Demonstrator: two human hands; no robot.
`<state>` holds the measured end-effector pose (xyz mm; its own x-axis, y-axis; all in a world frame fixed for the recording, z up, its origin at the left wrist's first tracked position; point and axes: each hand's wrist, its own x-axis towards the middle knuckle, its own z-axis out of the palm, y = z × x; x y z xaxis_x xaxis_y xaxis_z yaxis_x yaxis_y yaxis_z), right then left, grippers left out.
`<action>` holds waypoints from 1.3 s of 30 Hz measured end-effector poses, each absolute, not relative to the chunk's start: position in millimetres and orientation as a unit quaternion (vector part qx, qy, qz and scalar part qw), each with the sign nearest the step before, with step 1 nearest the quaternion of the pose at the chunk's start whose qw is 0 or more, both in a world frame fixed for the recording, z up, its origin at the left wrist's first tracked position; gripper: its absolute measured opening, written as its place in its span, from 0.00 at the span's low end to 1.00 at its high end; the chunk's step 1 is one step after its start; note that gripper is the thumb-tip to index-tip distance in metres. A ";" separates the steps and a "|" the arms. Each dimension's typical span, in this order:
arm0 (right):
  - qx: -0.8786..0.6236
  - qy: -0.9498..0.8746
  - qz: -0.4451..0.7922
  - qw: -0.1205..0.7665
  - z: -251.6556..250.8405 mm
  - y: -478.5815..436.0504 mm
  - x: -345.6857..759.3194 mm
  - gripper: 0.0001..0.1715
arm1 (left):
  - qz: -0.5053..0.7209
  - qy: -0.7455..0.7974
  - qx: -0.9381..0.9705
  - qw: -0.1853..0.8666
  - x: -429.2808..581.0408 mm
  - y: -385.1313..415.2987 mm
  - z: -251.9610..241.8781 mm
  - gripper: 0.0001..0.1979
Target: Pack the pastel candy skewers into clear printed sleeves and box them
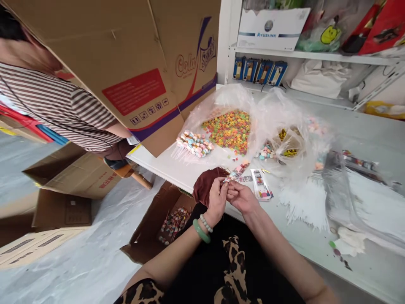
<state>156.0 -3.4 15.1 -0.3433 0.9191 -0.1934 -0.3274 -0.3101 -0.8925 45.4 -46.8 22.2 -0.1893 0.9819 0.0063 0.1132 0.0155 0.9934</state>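
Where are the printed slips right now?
In the head view, the printed slips lie on the white table, just beyond and right of the right hand.

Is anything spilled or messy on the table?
Yes, a little. On the right, near the front edge of the table, small green and dark bits lie scattered beside a crumpled white thing. They look odd because they're loose, away from the bagged colorful rings.
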 end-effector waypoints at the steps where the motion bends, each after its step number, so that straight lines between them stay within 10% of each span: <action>1: -0.403 -0.447 0.656 0.455 12.2 -7.5 157.1 0.11 | 0.519 0.552 0.416 0.503 40.1 -45.3 19.0 0.17; 6: -0.443 -0.737 0.283 0.426 2.9 -31.7 176.7 0.12 | 0.286 0.340 0.177 0.878 9.1 -45.2 7.6 0.30; 12: -0.300 -0.899 0.077 0.309 -0.2 -44.9 179.3 0.13 | 0.263 0.339 0.195 0.882 -2.5 -54.9 -0.2 0.20; 16: -0.455 -0.736 0.355 0.354 -11.8 -52.6 163.6 0.13 | 0.235 0.445 0.448 0.738 -8.3 -60.9 7.1 0.15; 19: -0.446 -0.483 0.708 0.260 -20.2 -55.7 156.7 0.11 | 0.203 0.502 0.730 0.418 -15.1 -68.6 16.7 0.11; 24: -0.315 -0.245 0.903 0.158 -24.9 -54.2 160.6 0.12 | 0.076 0.431 0.897 0.071 -35.4 -86.3 13.5 0.25; 29: -0.376 -0.367 0.842 0.125 -22.2 -57.6 132.4 0.08 | 0.038 0.446 0.894 0.000 -56.0 -104.7 -7.0 0.26; 34: -0.459 -0.709 0.532 0.068 -16.4 -58.5 107.6 0.09 | -0.045 0.592 0.805 -0.001 -82.3 -127.6 -23.9 0.25; 39: -0.548 -0.745 0.341 0.169 -16.0 -18.7 141.6 0.13 | -0.139 0.817 0.544 0.133 -144.8 -144.1 -74.3 0.20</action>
